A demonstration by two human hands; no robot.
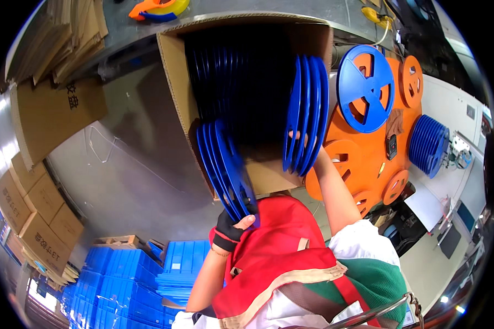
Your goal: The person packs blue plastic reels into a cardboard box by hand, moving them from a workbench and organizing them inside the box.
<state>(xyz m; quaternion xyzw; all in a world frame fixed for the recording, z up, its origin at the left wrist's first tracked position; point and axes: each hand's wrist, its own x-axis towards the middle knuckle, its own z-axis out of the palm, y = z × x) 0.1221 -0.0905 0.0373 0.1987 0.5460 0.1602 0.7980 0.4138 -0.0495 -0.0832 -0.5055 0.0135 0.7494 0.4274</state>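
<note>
An open cardboard box [175, 71] lies on its side in front of me, with dark blue plastic reels stacked deep inside. My left hand [233, 225], in a black fingerless glove, grips the lower edge of several blue reels [222, 164] held on edge at the box mouth. My right hand [295, 135] is mostly hidden behind a second bunch of blue reels [308, 112] that it holds upright at the right side of the opening. Only a fingertip and the bare forearm show. A red apron covers my chest below.
To the right, an orange machine panel [368, 153] carries a blue reel [366, 88], and a row of blue reels [428, 145] lies on the white table beyond it. Stacked blue crates [126, 274] sit at lower left. Cardboard boxes [38, 208], flat cardboard [55, 33] and a tape dispenser [159, 8] are also in view.
</note>
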